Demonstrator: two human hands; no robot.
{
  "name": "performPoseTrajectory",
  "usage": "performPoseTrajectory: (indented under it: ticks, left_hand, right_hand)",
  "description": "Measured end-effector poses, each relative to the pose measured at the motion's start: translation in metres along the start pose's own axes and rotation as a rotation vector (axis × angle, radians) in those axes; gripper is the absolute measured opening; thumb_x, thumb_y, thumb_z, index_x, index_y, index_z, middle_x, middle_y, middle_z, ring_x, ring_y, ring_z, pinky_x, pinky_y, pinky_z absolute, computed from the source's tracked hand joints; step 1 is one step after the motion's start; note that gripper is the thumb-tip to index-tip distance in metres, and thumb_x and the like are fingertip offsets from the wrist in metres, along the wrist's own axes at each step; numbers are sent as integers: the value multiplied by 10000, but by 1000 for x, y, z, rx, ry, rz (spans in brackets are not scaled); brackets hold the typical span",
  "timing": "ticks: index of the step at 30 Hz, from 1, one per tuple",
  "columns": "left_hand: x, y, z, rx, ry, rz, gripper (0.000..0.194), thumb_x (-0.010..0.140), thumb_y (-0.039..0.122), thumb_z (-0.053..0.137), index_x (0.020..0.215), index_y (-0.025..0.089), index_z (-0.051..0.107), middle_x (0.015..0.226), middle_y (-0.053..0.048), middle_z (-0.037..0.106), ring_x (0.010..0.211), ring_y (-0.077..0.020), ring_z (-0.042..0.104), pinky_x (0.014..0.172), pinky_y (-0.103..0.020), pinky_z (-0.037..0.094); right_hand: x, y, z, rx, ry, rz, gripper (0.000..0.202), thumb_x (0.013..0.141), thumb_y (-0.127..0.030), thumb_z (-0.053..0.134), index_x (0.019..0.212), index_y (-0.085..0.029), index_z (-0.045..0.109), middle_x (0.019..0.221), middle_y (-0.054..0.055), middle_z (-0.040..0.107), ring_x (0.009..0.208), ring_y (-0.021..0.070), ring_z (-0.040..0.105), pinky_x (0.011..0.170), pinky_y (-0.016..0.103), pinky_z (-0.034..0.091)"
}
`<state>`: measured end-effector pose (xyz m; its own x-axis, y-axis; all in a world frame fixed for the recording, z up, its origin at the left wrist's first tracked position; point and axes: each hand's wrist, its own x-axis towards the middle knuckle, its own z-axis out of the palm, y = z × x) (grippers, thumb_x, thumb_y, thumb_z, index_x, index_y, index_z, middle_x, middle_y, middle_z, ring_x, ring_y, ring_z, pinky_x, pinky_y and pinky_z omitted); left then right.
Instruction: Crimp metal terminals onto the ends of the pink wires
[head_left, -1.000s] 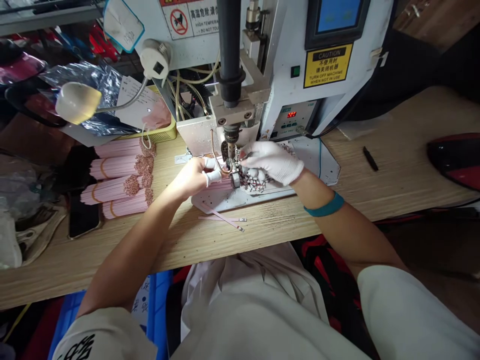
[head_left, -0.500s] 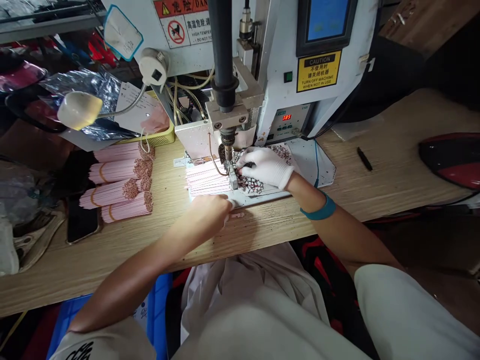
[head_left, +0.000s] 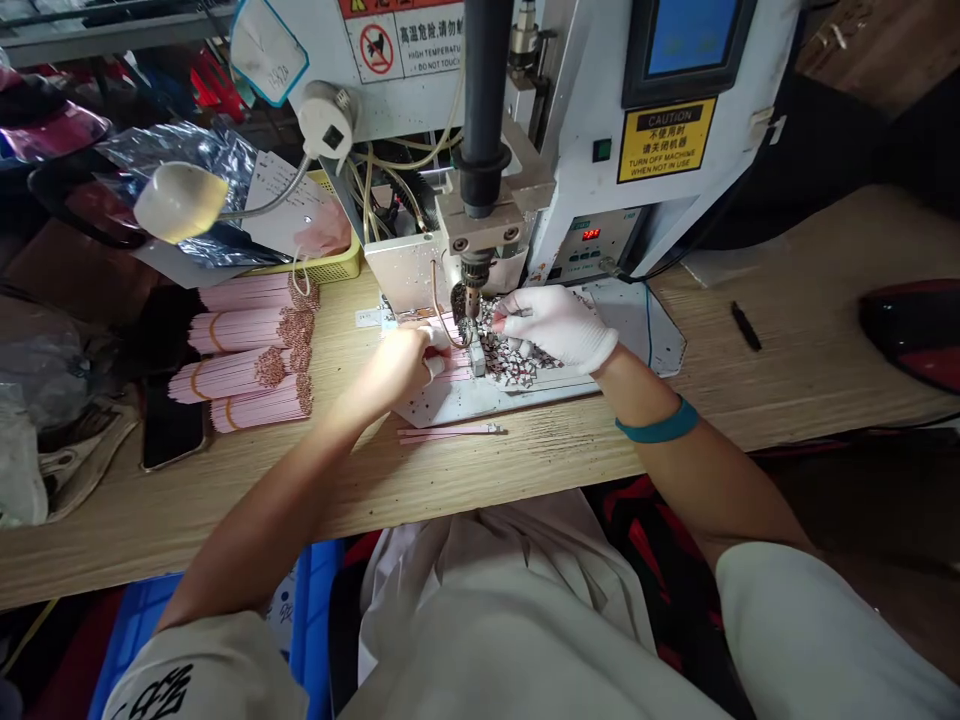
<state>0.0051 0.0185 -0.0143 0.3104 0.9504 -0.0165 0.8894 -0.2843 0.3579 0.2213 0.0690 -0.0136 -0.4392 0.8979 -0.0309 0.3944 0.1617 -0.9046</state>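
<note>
My left hand (head_left: 409,365), with white covers on some fingertips, curls over the pink wires (head_left: 456,366) on the white base plate (head_left: 442,404), its fingers closed on them. My right hand (head_left: 559,325), in a white glove with bare fingertips, pinches above a pile of small dark-and-white parts (head_left: 517,366). Whatever lies in that pinch is too small to make out. Between the hands, the soldering tip (head_left: 472,300) of the machine points down at a small metal block (head_left: 478,357). A few pink wires with white ends (head_left: 450,432) lie on the table in front of the plate.
Several banded bundles of pink wires (head_left: 251,372) lie at the left, beside a phone (head_left: 172,425). Behind them are a yellow basket (head_left: 341,265) and a lamp (head_left: 180,200). The machine's screen (head_left: 690,38) stands at the back; a black pen (head_left: 745,326) lies at the right.
My left hand has moved back and left from the plate's front edge onto the pink wires, uncovering the wires in front. My right hand remains at the pile. The view has shifted slightly.
</note>
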Motion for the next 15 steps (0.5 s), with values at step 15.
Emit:
performPoseTrajectory:
  ticks: [15]
  left_hand:
    - [-3,-7,-9,-333,-57,1,240,747,277,551,828,119,711,638,-6,604,550,-108,459,532,-215,349]
  right_hand:
    - [-6,-10,5,435,-127,169,125,729,-35,670,800,-121,611,621,-10,591,442,69,548,401,167,493]
